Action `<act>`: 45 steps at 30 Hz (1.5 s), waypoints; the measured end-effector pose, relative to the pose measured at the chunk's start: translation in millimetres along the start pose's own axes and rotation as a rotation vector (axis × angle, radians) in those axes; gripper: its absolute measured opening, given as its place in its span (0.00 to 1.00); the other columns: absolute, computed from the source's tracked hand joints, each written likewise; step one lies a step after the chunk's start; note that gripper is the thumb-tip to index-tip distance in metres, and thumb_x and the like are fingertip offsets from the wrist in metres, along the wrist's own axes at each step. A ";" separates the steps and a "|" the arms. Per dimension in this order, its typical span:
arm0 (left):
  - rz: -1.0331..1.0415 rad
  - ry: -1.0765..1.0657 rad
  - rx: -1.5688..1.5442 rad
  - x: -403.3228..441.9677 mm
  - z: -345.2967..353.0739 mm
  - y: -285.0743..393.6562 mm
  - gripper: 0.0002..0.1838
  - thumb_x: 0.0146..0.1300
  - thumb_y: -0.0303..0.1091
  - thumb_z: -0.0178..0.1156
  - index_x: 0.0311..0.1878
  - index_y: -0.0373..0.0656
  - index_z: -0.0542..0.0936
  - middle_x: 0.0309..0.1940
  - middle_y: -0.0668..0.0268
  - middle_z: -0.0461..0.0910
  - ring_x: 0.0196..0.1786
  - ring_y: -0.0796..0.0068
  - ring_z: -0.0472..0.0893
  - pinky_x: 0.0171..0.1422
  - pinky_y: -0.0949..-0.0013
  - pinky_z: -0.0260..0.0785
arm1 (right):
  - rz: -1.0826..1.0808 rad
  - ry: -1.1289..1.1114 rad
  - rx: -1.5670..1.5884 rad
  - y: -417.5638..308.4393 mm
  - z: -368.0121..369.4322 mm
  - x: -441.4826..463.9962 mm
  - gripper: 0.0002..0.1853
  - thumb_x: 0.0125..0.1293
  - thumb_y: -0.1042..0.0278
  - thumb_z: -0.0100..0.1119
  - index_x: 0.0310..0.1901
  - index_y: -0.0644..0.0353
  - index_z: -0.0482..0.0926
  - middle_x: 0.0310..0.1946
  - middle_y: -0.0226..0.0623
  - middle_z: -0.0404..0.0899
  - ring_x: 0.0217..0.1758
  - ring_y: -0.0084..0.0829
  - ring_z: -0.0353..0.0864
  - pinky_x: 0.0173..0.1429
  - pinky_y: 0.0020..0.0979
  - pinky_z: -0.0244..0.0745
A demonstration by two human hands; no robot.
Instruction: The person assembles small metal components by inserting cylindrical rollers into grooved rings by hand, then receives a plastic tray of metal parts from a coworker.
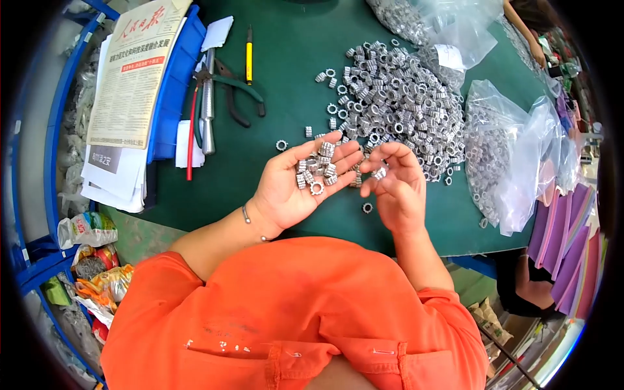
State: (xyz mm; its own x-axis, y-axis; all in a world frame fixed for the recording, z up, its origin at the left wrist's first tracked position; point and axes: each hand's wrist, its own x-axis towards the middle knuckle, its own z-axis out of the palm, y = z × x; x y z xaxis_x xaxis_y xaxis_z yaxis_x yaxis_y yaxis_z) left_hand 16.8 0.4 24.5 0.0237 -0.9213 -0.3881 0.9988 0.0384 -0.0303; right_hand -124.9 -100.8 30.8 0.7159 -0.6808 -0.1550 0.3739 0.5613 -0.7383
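My left hand lies palm up above the table, cupping several small metal toothed rings in its palm and against its fingers. Close beside it, my right hand is closed in a pinch, with one shiny toothed ring between thumb and fingertips. Just beyond both hands spreads a large heap of the same toothed rings. A single loose ring rests on the table below the right fingers, and another loose ring lies beyond the left thumb.
On the green table lie green-handled pliers, a yellow pen-like tool and a red rod. A blue bin carries a newspaper. Plastic bags of rings border the heap. Another person's arm reaches in at upper right.
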 end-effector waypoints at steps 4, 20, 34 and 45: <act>0.052 -0.001 0.012 2.9 -5.9 -0.2 0.22 0.64 0.36 0.42 0.60 0.36 0.61 0.60 0.50 0.61 0.65 0.54 0.60 0.67 0.52 0.52 | -0.291 -0.289 -1.008 -0.4 -2.4 -0.2 0.08 0.50 0.84 0.58 0.34 0.63 0.77 0.32 0.35 0.71 0.30 0.26 0.72 0.33 0.22 0.67; 0.042 -0.003 0.035 1.2 -9.8 -2.7 0.22 0.65 0.36 0.41 0.59 0.36 0.61 0.60 0.49 0.61 0.63 0.54 0.61 0.65 0.56 0.57 | -0.620 -0.443 -1.309 13.2 -1.9 1.0 0.13 0.51 0.82 0.56 0.41 0.61 0.75 0.34 0.37 0.73 0.34 0.35 0.74 0.35 0.29 0.72; 0.054 0.010 -0.049 -3.2 -2.5 -5.0 0.18 0.64 0.32 0.43 0.55 0.34 0.65 0.56 0.48 0.64 0.61 0.53 0.64 0.66 0.54 0.57 | 0.416 -0.059 0.155 8.1 -10.8 1.5 0.05 0.60 0.77 0.46 0.38 0.65 0.70 0.26 0.42 0.76 0.16 0.19 0.62 0.17 0.18 0.55; 0.056 -0.001 -0.039 -1.7 -3.2 -5.7 0.20 0.63 0.33 0.44 0.57 0.34 0.63 0.60 0.46 0.60 0.65 0.53 0.58 0.69 0.52 0.50 | 0.061 -0.054 -0.252 11.8 -8.0 -8.2 0.09 0.56 0.82 0.52 0.39 0.65 0.70 0.35 0.33 0.74 0.35 0.17 0.72 0.34 0.17 0.67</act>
State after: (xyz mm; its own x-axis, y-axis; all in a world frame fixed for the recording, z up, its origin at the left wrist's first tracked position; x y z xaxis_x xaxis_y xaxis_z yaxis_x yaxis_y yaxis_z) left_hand 11.0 2.9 22.4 0.0795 -0.9178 -0.3891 0.9935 0.1047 -0.0441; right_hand -131.1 -92.3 18.1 0.7655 -0.6195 -0.1739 0.1753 0.4609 -0.8700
